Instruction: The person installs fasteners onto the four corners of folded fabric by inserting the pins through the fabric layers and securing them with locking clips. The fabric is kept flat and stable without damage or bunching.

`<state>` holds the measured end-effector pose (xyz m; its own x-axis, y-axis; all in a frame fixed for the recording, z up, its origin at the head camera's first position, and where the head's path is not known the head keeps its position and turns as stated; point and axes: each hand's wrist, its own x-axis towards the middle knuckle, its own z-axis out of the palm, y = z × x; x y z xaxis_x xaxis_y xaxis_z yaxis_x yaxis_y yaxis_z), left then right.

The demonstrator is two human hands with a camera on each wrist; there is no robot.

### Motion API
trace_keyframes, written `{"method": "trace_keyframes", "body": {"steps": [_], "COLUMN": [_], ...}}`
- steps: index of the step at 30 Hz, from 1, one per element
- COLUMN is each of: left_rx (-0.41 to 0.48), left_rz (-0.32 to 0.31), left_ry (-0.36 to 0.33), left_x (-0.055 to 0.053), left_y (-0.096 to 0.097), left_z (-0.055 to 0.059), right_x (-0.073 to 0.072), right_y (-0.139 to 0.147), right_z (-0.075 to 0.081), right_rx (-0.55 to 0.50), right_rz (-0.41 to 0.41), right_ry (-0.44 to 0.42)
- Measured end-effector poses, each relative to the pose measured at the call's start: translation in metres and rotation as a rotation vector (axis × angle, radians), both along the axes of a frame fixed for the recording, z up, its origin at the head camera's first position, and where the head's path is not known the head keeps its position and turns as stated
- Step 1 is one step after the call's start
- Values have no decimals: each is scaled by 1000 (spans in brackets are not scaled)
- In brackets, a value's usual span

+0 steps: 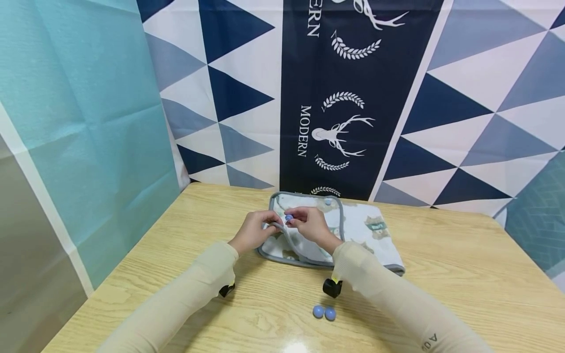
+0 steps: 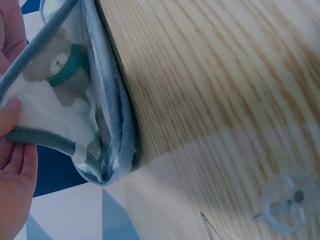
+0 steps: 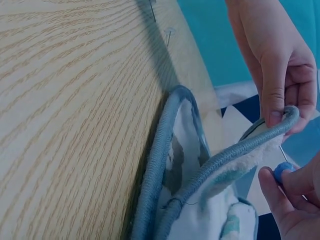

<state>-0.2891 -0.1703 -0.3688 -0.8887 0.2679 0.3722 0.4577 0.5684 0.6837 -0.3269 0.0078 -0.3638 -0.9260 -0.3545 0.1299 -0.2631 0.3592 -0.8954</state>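
A folded white blanket (image 1: 309,250) with a bear print and grey-blue edging lies on the table. My left hand (image 1: 260,228) pinches the edging of its top layer (image 3: 235,150) and holds that corner raised, so the layers gape in the left wrist view. Close beside it, my right hand (image 1: 309,224) pinches a small blue round-headed pin (image 3: 284,170) between thumb and fingers. Its thin shaft points toward the raised edge. Another blue round head (image 1: 328,201) sits on the blanket near its far edge.
Two blue round caps (image 1: 324,312) lie side by side on the wooden table (image 1: 441,255), near its front. A clear disc with a metal pin (image 2: 287,202) stands on the tabletop, with another metal point (image 2: 205,220) near it. Patterned cloth (image 1: 238,98) hangs behind.
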Motion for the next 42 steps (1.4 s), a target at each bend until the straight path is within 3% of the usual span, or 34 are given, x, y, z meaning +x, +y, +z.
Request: {"method": "trace_keyframes", "body": {"steps": [13, 37, 42], "left_rx": [-1, 9, 9], "left_rz": [8, 4, 2], "left_ry": [-14, -28, -32], "left_x": [2, 1, 2], "left_y": [1, 2, 1], "left_z": [0, -2, -1], "right_x": [2, 4, 4], "right_y": [2, 2, 2], "right_z": [0, 0, 0], "right_rx": [18, 68, 92], "right_rz": [26, 2, -2], "right_ry": [68, 72, 105]}}
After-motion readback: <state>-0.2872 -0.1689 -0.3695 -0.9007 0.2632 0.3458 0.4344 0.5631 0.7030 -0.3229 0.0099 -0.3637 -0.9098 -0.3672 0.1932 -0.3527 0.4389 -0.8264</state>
